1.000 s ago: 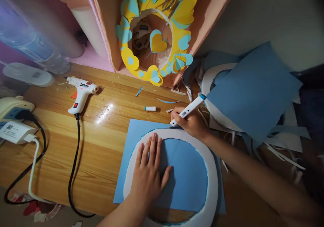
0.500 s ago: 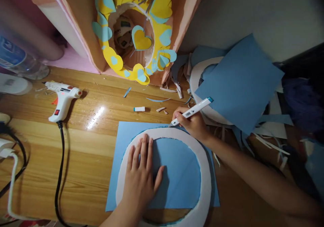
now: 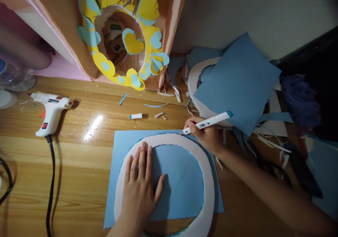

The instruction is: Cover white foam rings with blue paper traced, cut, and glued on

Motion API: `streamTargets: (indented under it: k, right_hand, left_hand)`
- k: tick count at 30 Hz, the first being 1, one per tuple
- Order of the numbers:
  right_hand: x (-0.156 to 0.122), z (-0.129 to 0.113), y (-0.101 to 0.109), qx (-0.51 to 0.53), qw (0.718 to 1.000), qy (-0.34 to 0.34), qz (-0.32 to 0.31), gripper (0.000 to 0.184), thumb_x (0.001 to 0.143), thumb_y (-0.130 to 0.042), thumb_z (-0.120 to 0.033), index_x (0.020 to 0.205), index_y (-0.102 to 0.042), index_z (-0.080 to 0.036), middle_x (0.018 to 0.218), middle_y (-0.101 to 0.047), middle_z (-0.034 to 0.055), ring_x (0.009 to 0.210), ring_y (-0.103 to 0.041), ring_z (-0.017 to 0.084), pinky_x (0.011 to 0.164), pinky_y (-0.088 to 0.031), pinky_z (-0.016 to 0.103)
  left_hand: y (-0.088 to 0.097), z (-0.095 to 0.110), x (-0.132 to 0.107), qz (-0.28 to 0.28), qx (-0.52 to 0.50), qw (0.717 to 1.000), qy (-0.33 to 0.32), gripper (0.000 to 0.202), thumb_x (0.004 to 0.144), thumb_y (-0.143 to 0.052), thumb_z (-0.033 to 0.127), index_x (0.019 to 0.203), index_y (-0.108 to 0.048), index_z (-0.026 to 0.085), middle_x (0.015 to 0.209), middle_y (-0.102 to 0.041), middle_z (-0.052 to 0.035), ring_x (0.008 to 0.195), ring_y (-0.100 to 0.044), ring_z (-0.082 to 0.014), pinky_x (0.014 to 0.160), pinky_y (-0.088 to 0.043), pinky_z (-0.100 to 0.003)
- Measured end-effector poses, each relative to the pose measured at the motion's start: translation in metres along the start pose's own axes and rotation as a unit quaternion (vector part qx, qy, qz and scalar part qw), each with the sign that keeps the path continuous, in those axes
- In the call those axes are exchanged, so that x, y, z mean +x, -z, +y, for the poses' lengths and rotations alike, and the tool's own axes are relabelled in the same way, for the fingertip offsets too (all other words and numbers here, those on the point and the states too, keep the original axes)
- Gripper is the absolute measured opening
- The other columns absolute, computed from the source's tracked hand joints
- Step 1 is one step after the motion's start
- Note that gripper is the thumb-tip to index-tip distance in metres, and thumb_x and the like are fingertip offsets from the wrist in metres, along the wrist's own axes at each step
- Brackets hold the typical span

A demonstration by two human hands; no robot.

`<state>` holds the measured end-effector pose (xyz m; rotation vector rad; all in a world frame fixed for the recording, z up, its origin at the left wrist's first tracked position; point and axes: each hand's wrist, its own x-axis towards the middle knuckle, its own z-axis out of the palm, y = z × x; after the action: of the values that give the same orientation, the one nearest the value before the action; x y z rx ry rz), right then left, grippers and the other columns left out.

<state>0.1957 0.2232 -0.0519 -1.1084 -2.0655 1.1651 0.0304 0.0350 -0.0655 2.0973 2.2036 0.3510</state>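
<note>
A white oval ring (image 3: 208, 180) lies on a sheet of blue paper (image 3: 182, 180), its lower end reaching past the sheet. My left hand (image 3: 141, 184) rests flat on the ring's left side, fingers spread. In my right hand (image 3: 206, 133) is a white marker (image 3: 211, 121) with a teal end, tilted so its tip touches the paper at the ring's top outer edge. A teal line runs along the ring's upper left outside edge, and teal marks its inner edge too. The marker's cap (image 3: 136, 116) lies on the table above the sheet.
A white glue gun (image 3: 54, 108) with a black cord lies at left. Behind stands a peach box (image 3: 173, 29) bearing a yellow ring (image 3: 96, 59) with paper hearts. Blue sheets (image 3: 235, 85) lie over another white ring (image 3: 194, 76) at right, among paper scraps.
The marker tip has moved rightward along the ring's top edge, and the pen leans lower. My left hand stays on the ring. The whole view has shifted slightly.
</note>
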Motion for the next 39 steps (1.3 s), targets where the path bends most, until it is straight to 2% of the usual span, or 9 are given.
streamTargets:
  k: [3,9,18,21,25,30,33,39]
  right_hand:
    - [-0.007,0.002,0.006,-0.029,0.999,-0.004,0.014,0.023,0.089,-0.045,-0.029,0.070,-0.055,-0.020,0.061,-0.056,-0.0023,0.057,-0.051,0.012,0.056,-0.039,0.025]
    - [-0.022,-0.011,0.020,-0.117,0.993,0.000,0.020,0.023,0.087,-0.044,-0.024,0.068,-0.056,-0.021,0.062,-0.061,-0.0008,0.059,-0.056,0.014,0.058,-0.041,0.026]
    - [-0.058,0.008,0.026,-0.125,0.988,-0.010,0.095,0.019,0.089,-0.049,-0.029,0.076,-0.061,-0.023,0.070,-0.065,-0.0004,0.066,-0.060,0.016,0.063,-0.046,0.029]
    - [-0.075,0.009,0.027,-0.072,0.991,-0.022,0.112,0.015,0.089,-0.051,-0.033,0.091,-0.063,-0.024,0.083,-0.070,0.0019,0.076,-0.065,0.018,0.069,-0.051,0.031]
    - [-0.105,0.010,0.021,-0.014,0.995,-0.011,0.099,0.025,0.091,-0.051,-0.026,0.115,-0.059,-0.028,0.103,-0.070,0.0032,0.094,-0.066,0.020,0.083,-0.054,0.035]
    - [-0.127,0.012,0.009,-0.089,0.994,-0.010,0.070,0.044,0.087,-0.057,-0.025,0.129,-0.046,-0.029,0.126,-0.058,0.0059,0.117,-0.055,0.025,0.100,-0.046,0.045]
    - [-0.127,0.016,0.004,-0.114,0.991,0.038,0.061,0.057,0.081,-0.066,-0.027,0.132,-0.041,-0.030,0.129,-0.055,0.0074,0.120,-0.052,0.028,0.102,-0.045,0.048]
    - [-0.123,0.020,0.000,-0.157,0.983,0.081,0.058,0.058,0.084,-0.061,-0.021,0.135,-0.036,-0.031,0.128,-0.054,0.0094,0.119,-0.053,0.028,0.099,-0.047,0.052]
  left_hand:
    - [0.000,0.000,0.000,0.000,0.003,1.000,0.001,0.078,0.085,-0.050,0.042,0.147,-0.018,0.006,0.152,-0.025,-0.0176,0.140,-0.022,-0.0297,0.114,-0.017,-0.045]
    - [0.001,0.001,0.001,0.003,0.003,1.000,-0.003,0.078,0.086,-0.050,0.042,0.147,-0.017,0.006,0.152,-0.025,-0.0182,0.139,-0.022,-0.0303,0.114,-0.017,-0.046]
    - [0.001,0.002,0.003,-0.011,-0.007,1.000,0.003,0.076,0.087,-0.048,0.041,0.147,-0.017,0.007,0.153,-0.022,-0.0182,0.139,-0.023,-0.0328,0.113,-0.019,-0.050]
    - [0.002,0.004,0.003,-0.011,-0.011,1.000,0.005,0.075,0.088,-0.046,0.042,0.147,-0.016,0.008,0.153,-0.022,-0.0182,0.139,-0.023,-0.0333,0.113,-0.019,-0.051]
    - [0.003,0.005,0.003,-0.008,-0.014,1.000,0.003,0.074,0.088,-0.046,0.042,0.147,-0.017,0.008,0.153,-0.022,-0.0184,0.139,-0.022,-0.0329,0.113,-0.019,-0.051]
    - [0.005,0.004,0.001,0.006,-0.003,1.000,-0.009,0.075,0.088,-0.047,0.043,0.147,-0.018,0.007,0.152,-0.024,-0.0191,0.140,-0.022,-0.0310,0.113,-0.020,-0.050]
    - [0.006,0.003,0.001,0.013,0.008,1.000,-0.014,0.075,0.087,-0.049,0.043,0.146,-0.018,0.007,0.151,-0.026,-0.0189,0.140,-0.022,-0.0303,0.112,-0.023,-0.050]
    - [0.008,0.004,-0.001,0.016,0.015,1.000,-0.005,0.071,0.088,-0.049,0.039,0.146,-0.020,0.009,0.151,-0.027,-0.0180,0.139,-0.024,-0.0299,0.111,-0.027,-0.050]
